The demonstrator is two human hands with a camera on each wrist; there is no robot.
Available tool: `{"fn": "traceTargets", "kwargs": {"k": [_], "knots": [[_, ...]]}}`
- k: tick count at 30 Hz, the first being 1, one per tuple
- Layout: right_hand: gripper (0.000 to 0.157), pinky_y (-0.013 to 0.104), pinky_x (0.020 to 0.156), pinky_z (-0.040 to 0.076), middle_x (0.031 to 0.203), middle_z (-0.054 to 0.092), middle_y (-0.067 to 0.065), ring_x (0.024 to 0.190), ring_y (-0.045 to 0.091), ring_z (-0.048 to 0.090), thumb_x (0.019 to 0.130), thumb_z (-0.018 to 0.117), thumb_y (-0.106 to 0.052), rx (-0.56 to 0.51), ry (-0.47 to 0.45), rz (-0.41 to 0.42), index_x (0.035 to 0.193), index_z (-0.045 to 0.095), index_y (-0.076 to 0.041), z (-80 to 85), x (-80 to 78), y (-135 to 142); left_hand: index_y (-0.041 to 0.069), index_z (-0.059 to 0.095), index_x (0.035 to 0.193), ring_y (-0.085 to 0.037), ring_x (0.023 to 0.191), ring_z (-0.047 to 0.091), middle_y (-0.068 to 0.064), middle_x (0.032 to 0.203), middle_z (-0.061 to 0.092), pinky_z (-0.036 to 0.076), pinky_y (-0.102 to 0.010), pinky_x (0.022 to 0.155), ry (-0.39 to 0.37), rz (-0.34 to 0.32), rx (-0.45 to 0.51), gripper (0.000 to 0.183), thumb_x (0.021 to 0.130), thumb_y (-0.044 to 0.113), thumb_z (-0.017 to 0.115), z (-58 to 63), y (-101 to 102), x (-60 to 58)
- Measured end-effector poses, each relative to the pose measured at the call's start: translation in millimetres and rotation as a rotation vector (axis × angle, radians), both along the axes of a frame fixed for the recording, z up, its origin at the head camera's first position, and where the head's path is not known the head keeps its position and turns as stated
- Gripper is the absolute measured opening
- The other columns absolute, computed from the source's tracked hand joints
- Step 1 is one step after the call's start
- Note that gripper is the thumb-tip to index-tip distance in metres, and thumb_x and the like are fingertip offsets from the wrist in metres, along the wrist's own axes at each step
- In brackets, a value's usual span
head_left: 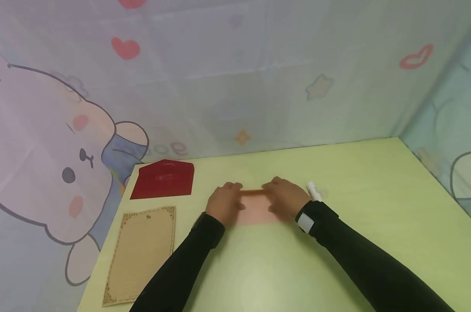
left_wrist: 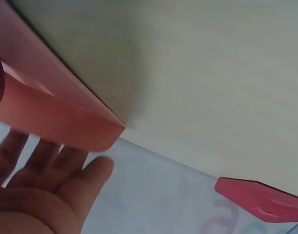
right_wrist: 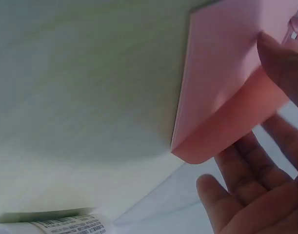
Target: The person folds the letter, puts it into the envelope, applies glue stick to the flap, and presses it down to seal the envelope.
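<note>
A pink envelope [head_left: 256, 212] lies on the table between my two hands. Its darker, round-cornered flap [left_wrist: 61, 117] stands raised along the far edge. My left hand [head_left: 224, 203] holds the left part of the flap, thumb on the near side and fingers behind it. On the other end, my right hand [head_left: 288, 197] pinches the flap the same way; in the right wrist view its thumb [right_wrist: 280, 68] crosses the inner face and the fingers reach behind. The envelope's side edges are partly covered by the hands in the head view.
Back left lies a red envelope [head_left: 163, 180] with its flap spread. Nearer, a tan letter sheet [head_left: 142, 255] with an ornate border lies beside the left sleeve. A white tube [head_left: 314, 190] with a printed label lies just beyond the right wrist. Printed cloth [head_left: 235, 86] hangs behind the table.
</note>
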State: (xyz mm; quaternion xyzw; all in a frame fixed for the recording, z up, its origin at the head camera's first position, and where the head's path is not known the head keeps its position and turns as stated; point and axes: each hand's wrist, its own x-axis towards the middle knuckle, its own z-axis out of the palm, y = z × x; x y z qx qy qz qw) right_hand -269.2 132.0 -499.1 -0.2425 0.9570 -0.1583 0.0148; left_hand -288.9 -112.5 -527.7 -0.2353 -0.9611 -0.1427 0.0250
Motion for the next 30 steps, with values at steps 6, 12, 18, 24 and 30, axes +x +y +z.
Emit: {"fn": "traceTargets", "kwargs": {"k": [6,12,18,24,30], "knots": [[0.031,0.053,0.097,0.068,0.135,0.079,0.016,0.119,0.042,0.077,0.102,0.081,-0.011,0.099,0.09,0.11,0.133,0.08,-0.008,-9.5,6.5,-14,0.014,0.081,0.108,-0.029,0.09,0.083,-0.008,0.117,0.085,0.07,-0.048,0.078,0.138,-0.057,-0.157,0.008,0.102,0.018,0.085,-37.9,6,-9.4],[0.027,0.053,0.098,0.067,0.142,0.081,0.01,0.122,0.038,0.079,0.111,0.071,-0.017,0.159,0.173,0.126,0.136,0.079,-0.012,-20.3,13.1,-33,0.007,0.085,0.123,-0.039,0.134,0.077,-0.015,0.145,0.079,0.072,-0.05,0.09,0.044,-0.069,-0.233,0.022,0.111,0.019,0.071,-40.0,22,-2.5],[0.034,0.055,0.115,0.061,0.148,0.077,0.014,0.13,0.034,0.078,0.112,0.064,-0.008,0.286,0.205,0.144,0.144,0.073,-0.003,-19.7,16.9,-35,0.01,0.082,0.128,-0.032,0.127,0.082,-0.011,0.142,0.081,0.072,-0.048,0.077,0.182,-0.051,-0.262,0.033,0.107,0.035,0.075,-70.2,2,-10.0],[0.039,0.057,0.127,0.052,0.154,0.073,0.017,0.144,0.033,0.072,0.113,0.057,0.0,0.367,0.116,0.095,0.151,0.069,0.0,-12.4,14.7,-6,0.013,0.084,0.125,-0.029,0.091,0.087,-0.01,0.125,0.087,0.065,-0.044,0.057,0.282,-0.011,-0.225,0.026,0.109,0.029,0.071,-72.4,-33,-9.9],[0.031,0.058,0.128,0.051,0.141,0.08,0.019,0.134,0.035,0.077,0.111,0.06,0.002,0.405,0.084,0.066,0.136,0.077,0.002,-14.7,15.4,12,0.009,0.082,0.094,-0.025,0.066,0.074,-0.01,0.086,0.083,0.053,-0.042,0.049,0.208,0.023,-0.176,0.026,0.109,0.016,0.063,-45.5,-34,6.4]]}}
